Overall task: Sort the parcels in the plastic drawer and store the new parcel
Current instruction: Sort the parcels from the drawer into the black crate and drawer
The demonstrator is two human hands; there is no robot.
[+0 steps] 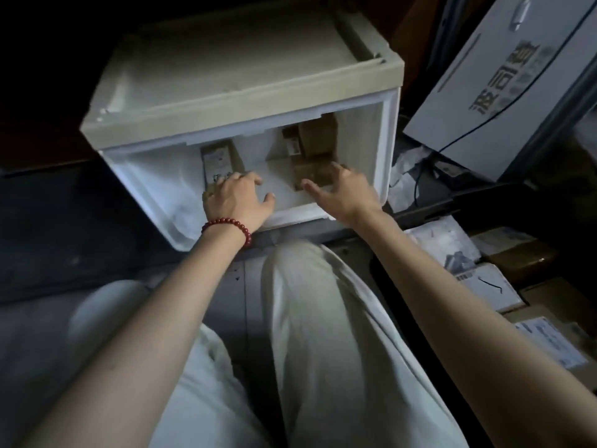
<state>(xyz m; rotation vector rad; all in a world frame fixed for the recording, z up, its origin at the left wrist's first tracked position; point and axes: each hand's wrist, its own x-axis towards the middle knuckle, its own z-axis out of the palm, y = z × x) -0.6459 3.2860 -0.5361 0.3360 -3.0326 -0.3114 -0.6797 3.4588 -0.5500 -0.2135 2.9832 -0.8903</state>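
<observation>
Inside the open mouth of the plastic drawer (386, 147), the left hand (237, 198) lies knuckles-up with its fingers bent forward and its thumb out to the right. The fingertips are hidden, at the near end of a labelled parcel (217, 161), so it cannot be told whether they grip it or only rest against it. A red bead bracelet (226, 228) circles that wrist.

The right hand (343, 190) is spread wide, with forefinger and thumb apart and nothing in its grasp. It hovers at the near side of the lower brown parcel (309, 173); contact cannot be made out.

The labelled parcel stands on end against the drawer's left rear. The lower brown parcel sits at right rear with an upper brown parcel (318, 137) stacked on it. A bare strip of white drawer floor separates the two groups.

A beige top frame (226, 103) caps the drawer unit. Both forearms reach forward over pale trousers (323, 318). To the right, a large white carton (517, 85) printed with dark characters leans near the unit. Loose parcels (484, 282), white and brown, lie heaped on the floor beside the right arm.
</observation>
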